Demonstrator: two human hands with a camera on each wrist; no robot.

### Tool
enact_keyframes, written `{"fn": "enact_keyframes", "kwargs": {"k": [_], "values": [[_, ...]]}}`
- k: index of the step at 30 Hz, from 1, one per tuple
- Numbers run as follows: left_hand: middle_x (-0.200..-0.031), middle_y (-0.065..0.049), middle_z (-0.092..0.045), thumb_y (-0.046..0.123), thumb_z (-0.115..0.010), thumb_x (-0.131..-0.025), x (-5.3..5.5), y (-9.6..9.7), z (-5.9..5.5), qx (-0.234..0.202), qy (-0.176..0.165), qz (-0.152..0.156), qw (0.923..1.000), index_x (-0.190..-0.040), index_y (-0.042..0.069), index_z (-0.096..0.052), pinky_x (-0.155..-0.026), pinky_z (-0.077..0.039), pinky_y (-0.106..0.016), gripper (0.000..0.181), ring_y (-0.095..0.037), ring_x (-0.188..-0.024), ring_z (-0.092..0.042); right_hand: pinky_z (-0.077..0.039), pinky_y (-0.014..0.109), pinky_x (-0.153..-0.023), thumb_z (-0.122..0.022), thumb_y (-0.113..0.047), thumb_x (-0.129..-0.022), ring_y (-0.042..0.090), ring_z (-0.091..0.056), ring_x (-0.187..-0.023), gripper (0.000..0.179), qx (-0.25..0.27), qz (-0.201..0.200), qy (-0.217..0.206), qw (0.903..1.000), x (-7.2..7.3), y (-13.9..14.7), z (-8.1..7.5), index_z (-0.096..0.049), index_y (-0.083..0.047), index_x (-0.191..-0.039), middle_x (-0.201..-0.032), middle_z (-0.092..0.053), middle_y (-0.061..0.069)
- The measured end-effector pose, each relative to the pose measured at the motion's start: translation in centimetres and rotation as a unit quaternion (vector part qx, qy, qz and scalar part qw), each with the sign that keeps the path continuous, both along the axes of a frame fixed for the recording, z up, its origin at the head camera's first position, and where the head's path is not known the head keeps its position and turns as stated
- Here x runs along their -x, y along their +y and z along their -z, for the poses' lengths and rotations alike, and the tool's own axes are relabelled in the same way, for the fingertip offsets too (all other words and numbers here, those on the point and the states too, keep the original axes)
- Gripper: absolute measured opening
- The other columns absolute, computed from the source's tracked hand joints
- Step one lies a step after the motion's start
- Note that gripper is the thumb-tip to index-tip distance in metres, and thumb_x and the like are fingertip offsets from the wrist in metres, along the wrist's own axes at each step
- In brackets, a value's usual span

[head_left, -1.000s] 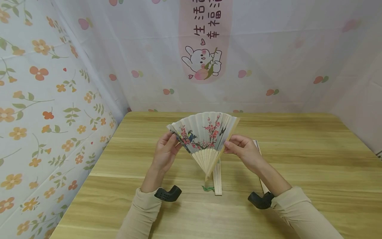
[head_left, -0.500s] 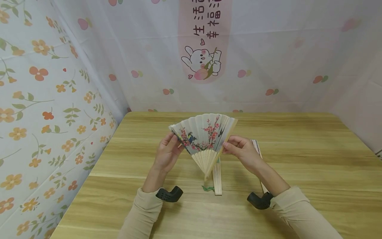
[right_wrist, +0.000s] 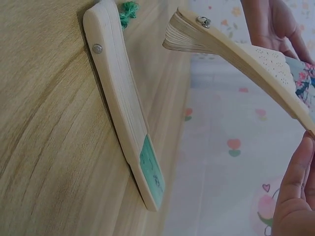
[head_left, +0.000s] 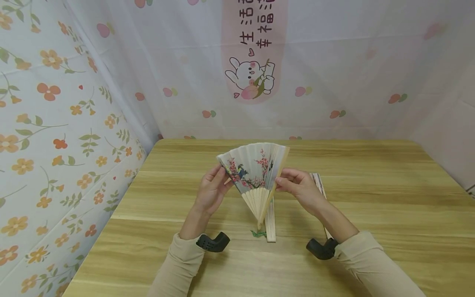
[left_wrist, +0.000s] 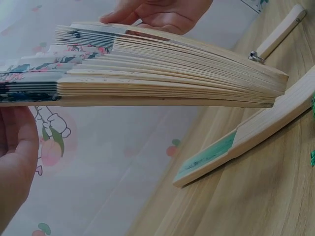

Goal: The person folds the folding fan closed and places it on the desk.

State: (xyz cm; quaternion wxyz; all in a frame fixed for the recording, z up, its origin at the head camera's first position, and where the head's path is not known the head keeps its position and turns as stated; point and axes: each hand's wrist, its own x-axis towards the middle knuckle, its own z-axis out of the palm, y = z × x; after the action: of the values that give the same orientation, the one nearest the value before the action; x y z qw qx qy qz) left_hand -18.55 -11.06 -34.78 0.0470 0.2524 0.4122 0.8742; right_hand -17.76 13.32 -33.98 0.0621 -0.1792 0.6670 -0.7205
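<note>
A folding fan (head_left: 249, 171) with pink blossoms and a blue bird is held partly spread above the table, its pivot end pointing down. My left hand (head_left: 212, 189) pinches its left edge, and my right hand (head_left: 301, 187) pinches the right guard stick. In the left wrist view the folded ribs (left_wrist: 172, 73) lie stacked close together at both sides. A closed fan (right_wrist: 123, 103) with a green panel and green tassel (head_left: 258, 234) lies on the table below, partly hidden by the held fan in the head view.
Another closed fan (head_left: 317, 181) lies on the wooden table (head_left: 389, 206), partly covered by my right forearm. A printed curtain (head_left: 178, 66) hangs behind the table, and a flowered cloth (head_left: 67, 165) hangs on the left.
The held fan has narrowed as my left hand moved to the right and my right hand shifted slightly left. Its top edge sits a little lower.
</note>
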Motion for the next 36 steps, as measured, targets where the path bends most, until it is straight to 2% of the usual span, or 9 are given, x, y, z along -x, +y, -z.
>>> {"fn": "enact_keyframes", "kwargs": {"k": [12,22,30,36], "values": [[-0.103,0.004,-0.058,0.01,-0.035,-0.096,-0.3,0.6,0.1,0.016,-0.035,-0.007,0.9992,-0.108,0.02,-0.062,-0.082,-0.044,-0.027,0.031,-0.01,-0.094,-0.053,-0.051,0.032,-0.072,-0.057,-0.006,-0.086,0.014,-0.06,-0.074,0.004,-0.026,-0.01,-0.012,0.9995,-0.3,-0.1,-0.1,-0.058,-0.01,-0.087,-0.08,-0.058,-0.001],[-0.101,0.003,-0.059,0.008,-0.032,-0.097,-0.4,0.7,-0.1,0.017,-0.057,-0.024,0.998,-0.105,0.019,-0.063,-0.08,-0.045,-0.025,0.034,-0.01,-0.092,-0.054,-0.051,0.03,-0.071,-0.059,-0.004,-0.084,0.015,-0.06,-0.072,0.008,-0.002,-0.002,-0.031,0.9995,-0.5,-0.3,-0.1,-0.052,-0.006,-0.085,-0.078,-0.059,0.0],[-0.103,0.001,-0.058,0.007,-0.035,-0.096,-0.5,0.9,-0.2,0.02,-0.091,-0.051,0.9944,-0.104,0.02,-0.064,-0.08,-0.046,-0.026,0.033,-0.011,-0.093,-0.054,-0.051,0.03,-0.07,-0.064,-0.006,-0.081,0.015,-0.061,-0.071,0.011,-0.014,0.027,-0.012,0.9995,-0.8,-0.8,-0.2,-0.053,-0.009,-0.084,-0.077,-0.06,-0.001],[-0.102,0.001,-0.058,0.008,-0.038,-0.095,-0.4,1.0,-0.1,0.015,-0.112,-0.064,0.9916,-0.103,0.018,-0.063,-0.078,-0.047,-0.024,0.028,-0.011,-0.092,-0.054,-0.052,0.031,-0.067,-0.066,-0.006,-0.079,0.015,-0.061,-0.069,0.019,-0.031,0.069,0.031,0.9967,-1.1,-1.4,-0.1,-0.053,0.0,-0.091,-0.078,-0.059,0.004]]}}
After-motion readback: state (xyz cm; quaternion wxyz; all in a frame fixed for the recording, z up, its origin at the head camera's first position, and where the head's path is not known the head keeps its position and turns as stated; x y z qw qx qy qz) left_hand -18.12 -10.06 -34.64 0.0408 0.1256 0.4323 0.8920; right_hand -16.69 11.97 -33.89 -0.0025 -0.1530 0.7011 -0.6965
